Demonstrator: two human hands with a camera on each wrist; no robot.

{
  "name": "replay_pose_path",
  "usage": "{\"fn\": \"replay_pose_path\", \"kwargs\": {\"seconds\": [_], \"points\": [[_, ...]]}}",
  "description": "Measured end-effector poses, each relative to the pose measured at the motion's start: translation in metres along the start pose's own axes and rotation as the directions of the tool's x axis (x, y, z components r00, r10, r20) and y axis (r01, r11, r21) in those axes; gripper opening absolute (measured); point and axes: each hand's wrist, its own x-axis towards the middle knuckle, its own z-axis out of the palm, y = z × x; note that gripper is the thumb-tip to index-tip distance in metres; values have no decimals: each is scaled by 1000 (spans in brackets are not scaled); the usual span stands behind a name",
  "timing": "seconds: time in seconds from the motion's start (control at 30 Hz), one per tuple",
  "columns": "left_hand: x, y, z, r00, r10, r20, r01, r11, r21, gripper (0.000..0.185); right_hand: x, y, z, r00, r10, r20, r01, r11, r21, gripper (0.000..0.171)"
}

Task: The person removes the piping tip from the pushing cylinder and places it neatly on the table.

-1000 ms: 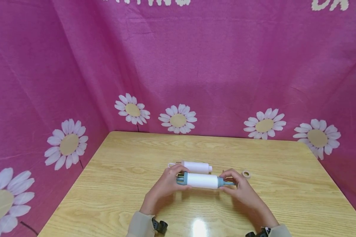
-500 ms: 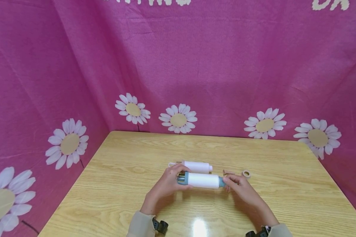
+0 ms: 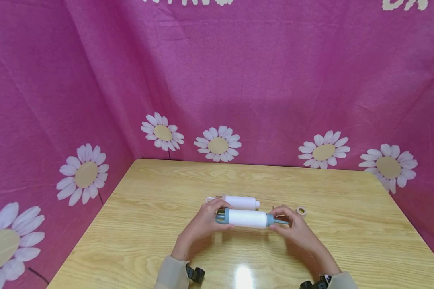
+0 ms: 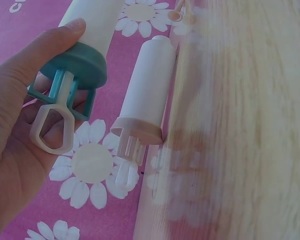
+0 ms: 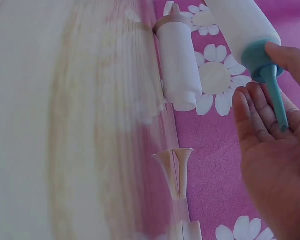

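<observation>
Cylindrical white-and-teal plastic syringe (image 3: 247, 218) between both hands.

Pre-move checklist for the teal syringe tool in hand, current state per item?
1. Left hand grips the plunger end of the teal tool: ok.
2. Right hand holds the teal nozzle: ok, thumb and fingers around it.
3. Tool off the table: ok in the wrist views.
4. Pink tool apart from the hands: ok, lying behind.
5. Loose pink nozzle out of the way: ok.
6. Nozzle fully seated: cannot tell.
</observation>
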Motion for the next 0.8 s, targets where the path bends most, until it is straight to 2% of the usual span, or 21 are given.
{"fn": "replay_pose_path", "kwargs": {"seconds": [0.13, 0.33, 0.47, 0.57, 0.63, 0.8], "points": [[0, 0, 0, 1000, -8, 0, 8, 1000, -1, 47, 1, 1, 1, 999, -51, -4, 51, 999, 13, 28], [-2, -1, 1, 1000, -9, -2, 9, 1000, -3, 46, 1, 1, 2, 997, -73, 1, 73, 996, 50, 33], [-2, 0, 1, 1000, -11, -3, 11, 1000, -13, 46, 0, -4, 0, 1000, 9, -11, -8, 998, 62, 32], [-2, 0, 1, 1000, -6, -5, 6, 1000, -18, 46, 1, -7, -1, 993, 111, -23, -111, 993, 27, 26], [-2, 1, 1, 1000, -2, -7, 1, 1000, -18, 46, 2, -7, -2, 987, 161, -13, -161, 987, -3, 29], [-2, 1, 1, 1000, 1, -12, -1, 1000, -11, 46, 4, -5, -2, 978, 206, 21, -204, 977, -53, 32]]}}
